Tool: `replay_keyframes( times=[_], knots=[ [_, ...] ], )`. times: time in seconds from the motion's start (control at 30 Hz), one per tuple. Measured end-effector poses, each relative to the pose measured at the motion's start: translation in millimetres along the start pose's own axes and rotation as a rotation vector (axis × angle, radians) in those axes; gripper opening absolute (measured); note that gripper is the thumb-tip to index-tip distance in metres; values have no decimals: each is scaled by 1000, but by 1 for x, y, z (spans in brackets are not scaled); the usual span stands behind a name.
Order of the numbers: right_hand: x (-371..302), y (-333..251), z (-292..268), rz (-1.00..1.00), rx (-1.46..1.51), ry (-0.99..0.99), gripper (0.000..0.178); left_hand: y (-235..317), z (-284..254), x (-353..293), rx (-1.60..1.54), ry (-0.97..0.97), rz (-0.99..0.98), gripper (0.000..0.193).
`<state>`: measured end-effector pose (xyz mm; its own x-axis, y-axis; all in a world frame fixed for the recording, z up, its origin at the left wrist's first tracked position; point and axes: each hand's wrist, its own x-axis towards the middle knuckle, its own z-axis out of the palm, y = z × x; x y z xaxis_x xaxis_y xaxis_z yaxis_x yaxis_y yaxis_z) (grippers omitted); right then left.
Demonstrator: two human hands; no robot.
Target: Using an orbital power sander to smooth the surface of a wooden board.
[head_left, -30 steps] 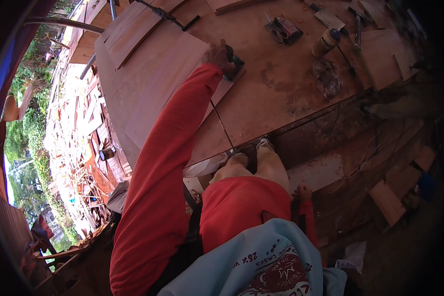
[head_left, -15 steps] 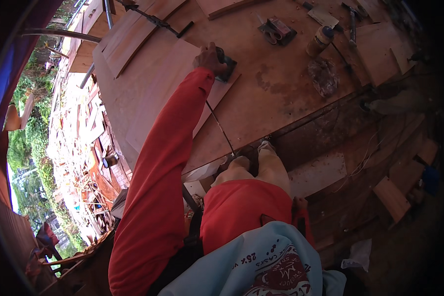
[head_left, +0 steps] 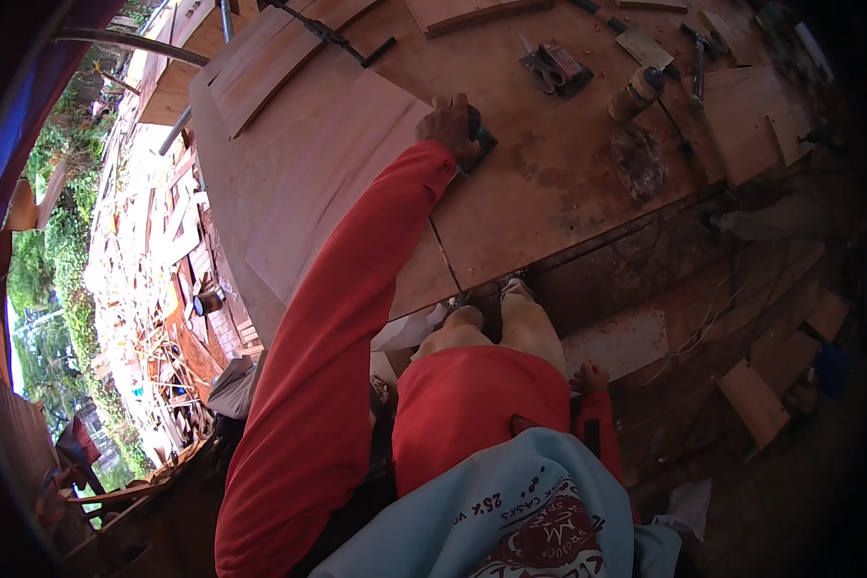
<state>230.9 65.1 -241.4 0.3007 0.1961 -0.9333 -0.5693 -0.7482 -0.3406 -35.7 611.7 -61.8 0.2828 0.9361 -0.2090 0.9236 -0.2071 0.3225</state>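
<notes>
My left hand (head_left: 448,126), at the end of a stretched-out red sleeve, is closed around a dark block (head_left: 479,141). The block rests at the right-hand end of a wide, pale pinkish wooden board (head_left: 332,159), which lies on the workbench (head_left: 539,217). My fingers hide part of the block, so its exact kind is unclear. Beside my right hip, below the bench's front edge, my right hand (head_left: 589,378) hangs with its fingers loosely apart and nothing visible in it.
A bar clamp (head_left: 332,37) lies across the boards at the back. Scissors (head_left: 546,79), a bottle (head_left: 638,94), a crumpled clear plastic bag (head_left: 638,162) and a hammer (head_left: 697,72) sit on the bench's right side. Wood scraps (head_left: 753,400) lie lower right.
My left hand and the block have shifted to the right and slightly nearer on the board. My right hand has come further into view beside my hip. The whole view has turned a little.
</notes>
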Motion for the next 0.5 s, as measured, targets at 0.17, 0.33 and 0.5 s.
replay_keyframes(
  times=[0.17,0.33,0.5],
  knots=[
    [-2,3,1,-31,-6,13,16,-11,5,3,17,8,-4,69],
    [20,32,-27,-93,-277,65,27,-16,1,13,18,3,-29,70],
    [29,32,-37,-146,-357,59,25,-36,-7,23,52,47,-96,75]
  ],
)
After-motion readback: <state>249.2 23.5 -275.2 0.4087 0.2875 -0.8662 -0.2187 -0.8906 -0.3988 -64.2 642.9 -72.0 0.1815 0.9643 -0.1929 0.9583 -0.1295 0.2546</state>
